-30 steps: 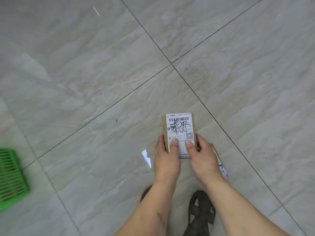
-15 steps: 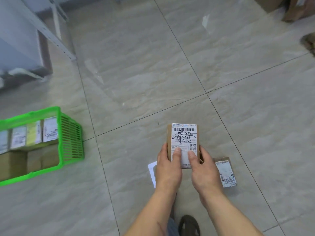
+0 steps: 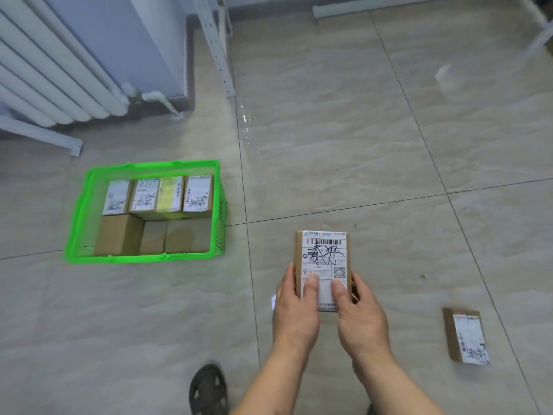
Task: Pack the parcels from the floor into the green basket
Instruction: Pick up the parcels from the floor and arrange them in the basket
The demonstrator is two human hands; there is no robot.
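Observation:
I hold a small brown cardboard parcel (image 3: 323, 256) with a white shipping label and black handwriting in front of me, above the floor. My left hand (image 3: 294, 307) grips its left lower edge, thumb on the label. My right hand (image 3: 359, 313) grips the right lower edge the same way. The green basket (image 3: 74, 214) stands on the floor to the left, holding a row of labelled parcels at its far side and plain brown boxes nearer me. Another labelled parcel (image 3: 465, 336) lies on the floor at the lower right.
A white radiator (image 3: 51, 73) and its pipe line the wall at the upper left. A white metal shelf post (image 3: 215, 43) stands beyond the basket. My dark sandal (image 3: 208, 390) is at the bottom. Beige floor tiles stretch between the basket and me.
The view has swung up and left, bringing the whole basket, the radiator and the shelf post into sight. Both hands still hold the same parcel. The floor parcel now appears further right.

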